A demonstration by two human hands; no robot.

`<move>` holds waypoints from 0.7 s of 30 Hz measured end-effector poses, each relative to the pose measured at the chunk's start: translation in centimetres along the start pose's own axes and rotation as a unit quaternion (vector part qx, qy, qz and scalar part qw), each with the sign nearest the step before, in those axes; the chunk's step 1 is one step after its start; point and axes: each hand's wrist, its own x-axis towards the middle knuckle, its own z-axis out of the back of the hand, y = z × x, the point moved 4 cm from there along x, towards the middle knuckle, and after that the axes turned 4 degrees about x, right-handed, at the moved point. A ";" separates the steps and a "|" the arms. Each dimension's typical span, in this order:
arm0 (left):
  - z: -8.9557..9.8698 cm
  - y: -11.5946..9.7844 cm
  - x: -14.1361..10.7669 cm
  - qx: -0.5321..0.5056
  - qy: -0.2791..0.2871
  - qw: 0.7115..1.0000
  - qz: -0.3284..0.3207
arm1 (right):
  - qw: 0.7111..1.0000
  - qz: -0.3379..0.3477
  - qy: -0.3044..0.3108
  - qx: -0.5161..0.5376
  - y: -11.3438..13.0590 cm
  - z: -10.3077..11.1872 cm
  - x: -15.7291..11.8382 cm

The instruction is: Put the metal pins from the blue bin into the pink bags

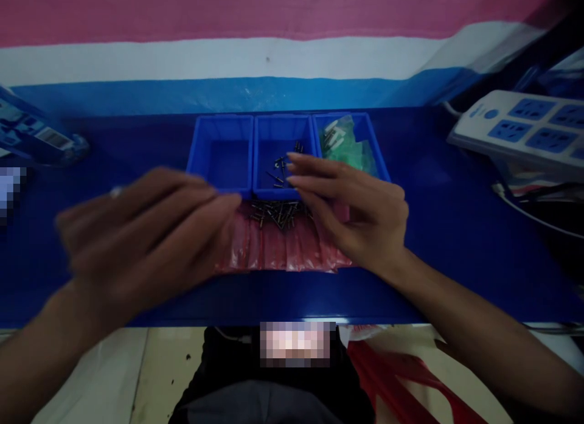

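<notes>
My left hand (150,229), blurred by motion, is held above the table left of the pink plastic bags (274,247). Its fingers are closed together at the tips; anything between them is hidden. Over the right side of the middle blue bin (262,194), my right hand (351,205) has thumb and index finger pinched together, and I cannot make out what they hold. Several small dark pin-like parts (276,179) lie in that bin. A heap of similar dark pins (278,214) rests on the bags in front of it.
A left blue bin (221,117) adjoins the middle one. The right blue bin (378,162) holds a green bag (353,150) with whitish pieces. A white power strip (483,114) stands at right, with a cable (538,214). A blue printed package (41,132) is at far left.
</notes>
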 end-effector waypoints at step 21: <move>-7.3 2.7 2.5 0.043 -0.023 0.991 -0.127 | 0.988 0.014 0.090 -0.128 0.5 -0.4 -0.6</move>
